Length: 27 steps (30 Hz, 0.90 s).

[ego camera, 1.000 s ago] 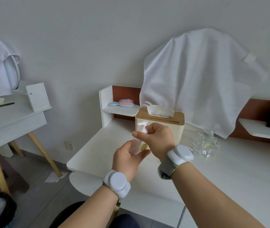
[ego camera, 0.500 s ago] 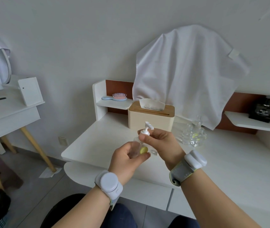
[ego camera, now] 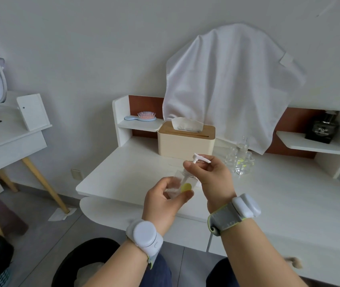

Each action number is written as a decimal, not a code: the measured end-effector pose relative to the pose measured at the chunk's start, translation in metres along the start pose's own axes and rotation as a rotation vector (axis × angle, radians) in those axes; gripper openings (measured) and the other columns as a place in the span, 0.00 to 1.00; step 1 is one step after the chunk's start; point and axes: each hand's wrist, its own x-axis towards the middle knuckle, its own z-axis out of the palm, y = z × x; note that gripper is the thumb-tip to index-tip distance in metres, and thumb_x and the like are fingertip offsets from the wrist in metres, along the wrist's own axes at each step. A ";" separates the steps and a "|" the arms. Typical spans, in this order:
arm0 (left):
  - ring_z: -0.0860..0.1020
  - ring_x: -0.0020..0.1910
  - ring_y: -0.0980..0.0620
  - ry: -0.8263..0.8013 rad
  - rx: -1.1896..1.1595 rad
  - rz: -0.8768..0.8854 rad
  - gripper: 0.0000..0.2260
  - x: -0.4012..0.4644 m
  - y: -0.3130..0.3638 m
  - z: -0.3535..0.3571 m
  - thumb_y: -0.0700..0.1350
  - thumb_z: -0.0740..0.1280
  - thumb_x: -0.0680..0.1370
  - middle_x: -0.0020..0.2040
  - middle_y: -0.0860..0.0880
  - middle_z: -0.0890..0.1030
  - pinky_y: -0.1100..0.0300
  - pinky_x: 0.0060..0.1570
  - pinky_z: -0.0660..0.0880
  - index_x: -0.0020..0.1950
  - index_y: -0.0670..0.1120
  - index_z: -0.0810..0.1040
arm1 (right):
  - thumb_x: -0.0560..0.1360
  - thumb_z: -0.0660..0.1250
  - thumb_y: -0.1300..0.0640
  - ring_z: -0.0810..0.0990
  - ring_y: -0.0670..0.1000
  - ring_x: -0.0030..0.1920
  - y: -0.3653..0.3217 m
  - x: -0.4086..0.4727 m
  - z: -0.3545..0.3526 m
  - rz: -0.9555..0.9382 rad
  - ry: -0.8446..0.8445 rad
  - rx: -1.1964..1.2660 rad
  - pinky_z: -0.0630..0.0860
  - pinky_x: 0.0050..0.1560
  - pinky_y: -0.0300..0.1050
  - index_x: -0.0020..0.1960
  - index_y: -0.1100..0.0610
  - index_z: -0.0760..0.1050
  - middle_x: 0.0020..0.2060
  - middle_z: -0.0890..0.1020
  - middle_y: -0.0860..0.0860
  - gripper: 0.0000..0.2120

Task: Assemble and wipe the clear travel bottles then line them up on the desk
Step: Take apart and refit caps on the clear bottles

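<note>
Item: clear bottle (ego camera: 178, 183), held above the desk (ego camera: 123, 172) front edge, before the tissue box (ego camera: 185, 141).
Left hand (ego camera: 165, 200): wrapped round the bottle body.
Right hand (ego camera: 210, 175): pinching the pump (ego camera: 200, 159) collar.
Step, judged: assembly, pump being screwed on.
Next: twist until seated, then a tissue for wiping.
Other bottles (ego camera: 240, 162): right of the box.

White desk (ego camera: 136, 175) with a raised back and side shelves. On the desktop: a cream tissue box (ego camera: 185, 141) with a wooden lid, and to its right a cluster of clear bottles (ego camera: 240, 160). Left shelf (ego camera: 140, 126): a hairbrush (ego camera: 142, 117). Right shelf (ego camera: 310, 143): a black bottle (ego camera: 323, 129). A second white table (ego camera: 7, 139) stands at far left.
</note>
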 end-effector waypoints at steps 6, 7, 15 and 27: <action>0.83 0.43 0.53 -0.012 -0.030 -0.025 0.14 0.000 0.000 -0.007 0.48 0.77 0.69 0.46 0.54 0.84 0.60 0.43 0.80 0.52 0.53 0.80 | 0.73 0.71 0.66 0.85 0.53 0.51 -0.008 -0.002 -0.003 0.052 -0.203 0.047 0.76 0.53 0.42 0.64 0.59 0.72 0.47 0.86 0.56 0.21; 0.83 0.43 0.52 -0.012 -0.041 -0.032 0.13 0.000 0.000 -0.007 0.47 0.77 0.69 0.46 0.54 0.83 0.60 0.42 0.80 0.52 0.53 0.80 | 0.74 0.70 0.66 0.84 0.54 0.54 -0.009 -0.001 -0.003 0.061 -0.235 0.052 0.75 0.56 0.43 0.67 0.59 0.69 0.49 0.86 0.56 0.23; 0.83 0.46 0.49 0.037 -0.045 -0.032 0.13 0.001 -0.002 -0.005 0.47 0.78 0.68 0.46 0.54 0.84 0.51 0.49 0.80 0.50 0.52 0.80 | 0.69 0.77 0.53 0.83 0.45 0.47 -0.003 0.001 0.001 0.041 -0.103 -0.052 0.76 0.53 0.45 0.69 0.55 0.67 0.40 0.84 0.46 0.33; 0.82 0.47 0.50 0.034 0.005 -0.046 0.14 0.002 -0.006 -0.008 0.48 0.78 0.68 0.46 0.54 0.83 0.49 0.52 0.80 0.50 0.53 0.80 | 0.70 0.77 0.58 0.84 0.43 0.44 0.004 0.005 0.001 0.036 -0.102 -0.099 0.72 0.46 0.36 0.64 0.55 0.72 0.39 0.86 0.47 0.26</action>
